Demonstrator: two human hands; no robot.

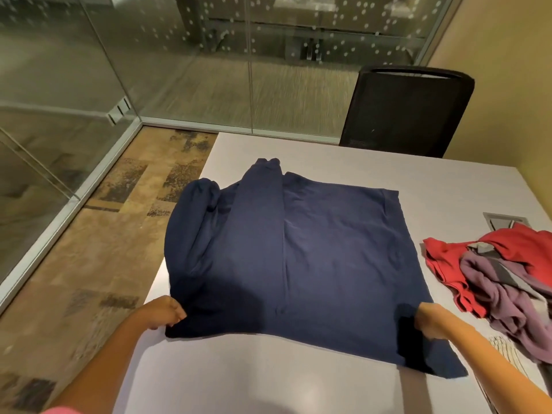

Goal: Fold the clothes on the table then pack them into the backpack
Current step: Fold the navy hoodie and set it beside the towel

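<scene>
A navy blue garment (313, 258) lies spread on the white table (373, 162), one sleeve folded over its middle and another bunched at its left side. My left hand (165, 313) grips the garment's near left corner. My right hand (433, 322) grips its near right edge, fingers curled into the cloth. To the right lies a pile with a red garment (448, 261) and a purple garment (501, 306) on top. No backpack is in view.
A black mesh chair (406, 112) stands at the table's far side. Glass walls enclose the room on the left and back. A grey cable hatch (501, 221) sits in the table beyond the pile. A striped cloth (504, 351) peeks out under the purple garment.
</scene>
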